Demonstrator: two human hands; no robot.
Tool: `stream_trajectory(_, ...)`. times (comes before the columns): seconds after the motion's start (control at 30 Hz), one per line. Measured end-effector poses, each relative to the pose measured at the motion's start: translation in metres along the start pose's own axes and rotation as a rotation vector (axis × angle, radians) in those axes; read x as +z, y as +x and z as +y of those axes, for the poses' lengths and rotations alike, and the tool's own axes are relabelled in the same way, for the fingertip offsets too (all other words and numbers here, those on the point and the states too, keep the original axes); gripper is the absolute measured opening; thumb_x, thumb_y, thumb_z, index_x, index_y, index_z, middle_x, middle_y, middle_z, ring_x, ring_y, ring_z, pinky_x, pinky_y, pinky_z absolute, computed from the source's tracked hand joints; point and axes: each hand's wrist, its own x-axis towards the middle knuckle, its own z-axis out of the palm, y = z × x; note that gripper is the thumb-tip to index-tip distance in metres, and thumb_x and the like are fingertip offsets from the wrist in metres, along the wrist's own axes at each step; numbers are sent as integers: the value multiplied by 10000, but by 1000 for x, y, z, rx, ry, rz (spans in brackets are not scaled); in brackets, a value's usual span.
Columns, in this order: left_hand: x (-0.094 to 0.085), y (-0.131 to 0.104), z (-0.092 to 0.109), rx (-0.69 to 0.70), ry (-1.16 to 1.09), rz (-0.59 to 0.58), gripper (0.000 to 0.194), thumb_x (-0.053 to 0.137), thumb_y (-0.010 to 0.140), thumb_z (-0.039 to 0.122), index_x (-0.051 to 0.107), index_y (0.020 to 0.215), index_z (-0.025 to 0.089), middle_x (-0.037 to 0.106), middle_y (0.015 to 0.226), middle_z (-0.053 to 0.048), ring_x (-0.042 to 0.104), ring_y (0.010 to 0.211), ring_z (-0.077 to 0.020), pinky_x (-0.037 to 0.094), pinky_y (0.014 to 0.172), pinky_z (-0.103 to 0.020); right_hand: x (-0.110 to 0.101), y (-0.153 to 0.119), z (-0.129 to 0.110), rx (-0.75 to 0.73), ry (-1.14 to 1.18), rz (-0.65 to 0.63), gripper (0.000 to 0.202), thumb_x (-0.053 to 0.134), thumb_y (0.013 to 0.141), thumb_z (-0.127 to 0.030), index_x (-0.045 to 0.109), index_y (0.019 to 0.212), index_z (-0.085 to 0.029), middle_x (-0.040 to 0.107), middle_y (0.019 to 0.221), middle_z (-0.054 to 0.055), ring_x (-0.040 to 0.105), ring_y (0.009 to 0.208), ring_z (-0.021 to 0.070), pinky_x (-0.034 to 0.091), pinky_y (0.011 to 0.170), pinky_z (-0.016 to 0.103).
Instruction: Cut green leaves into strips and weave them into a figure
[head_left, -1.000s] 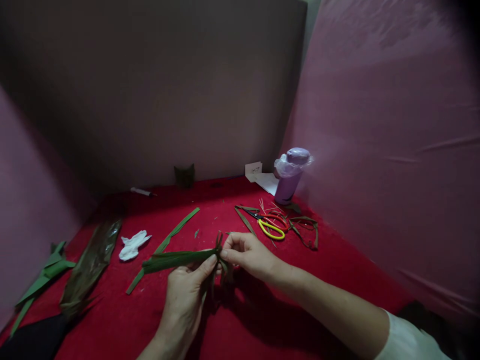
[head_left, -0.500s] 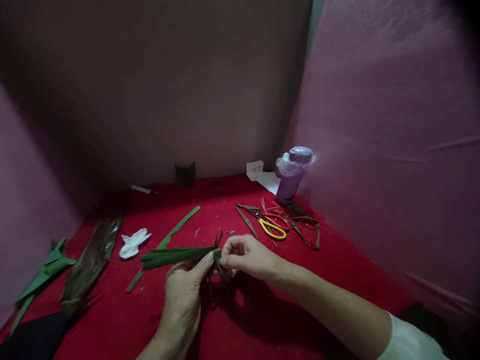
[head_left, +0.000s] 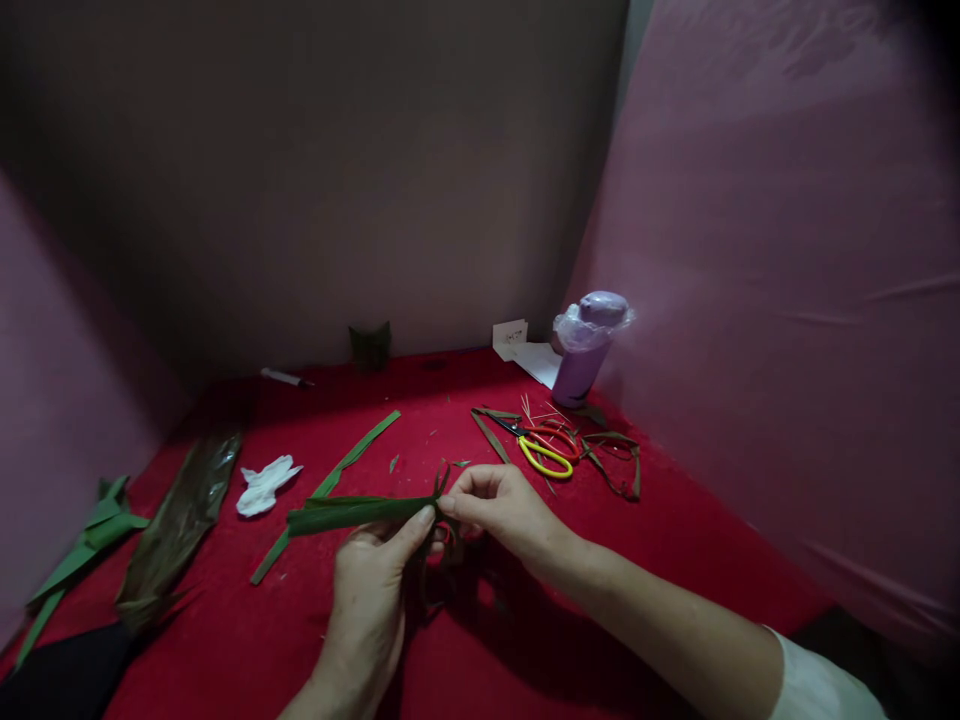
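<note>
My left hand grips a folded green leaf bundle from below, its thumb pressed near the right end. At that end, dark thin leaf strips loop upward and hang down beneath the fingers. My right hand is closed in a pinch at the bundle's right tip, thumb against bent fingers. Just what lies between those fingertips is partly hidden, though it looks like part of the leaf. Behind the bundle, a long green leaf strip lies slantwise on the red cloth.
Scissors with red and yellow handles lie beyond my right hand among dry leaf strips. A purple bottle stands at the right wall near white cards. Leftward are crumpled tissue, brown leaves and a folded green leaf piece.
The right fingertips have shifted slightly at the bundle's tip, and the leaf end there sits closer in. The bundle's left end looks more closed together. My left hand keeps its hold.
</note>
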Motion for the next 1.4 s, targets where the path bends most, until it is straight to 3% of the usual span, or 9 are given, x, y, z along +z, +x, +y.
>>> stream_trajectory(0.47,3,-5,2,-99,-129,-36,305,777,567,130,700,861,102,735,735,-68,683,640,-210,544,607,-300,-3,-2,9,21,190,-4,194,711,671,-294,614,618,-135,565,522,-28,448,476,75,323,493,209)
stream_trajectory(0.8,2,-4,3,-109,-124,-167,263,720,650,132,711,911,108,738,775,-95,681,717,-223,530,643,-302,-2,-5,9,18,164,55,215,716,669,-322,624,623,-133,552,535,-30,442,494,75,314,500,209)
stream_trajectory(1.1,3,-8,4,-79,-122,-176,54,722,666,172,727,693,125,729,699,-70,665,648,-184,525,637,-280,-2,-5,10,28,186,58,236,727,654,-342,630,625,-129,553,529,-29,444,486,75,314,499,211)
stream_trajectory(1.4,2,-5,2,-84,-76,-142,205,764,613,177,712,794,96,731,735,-88,678,667,-225,539,639,-326,-2,-6,10,29,194,17,243,719,666,-341,604,615,-133,545,530,-32,423,489,74,302,507,214)
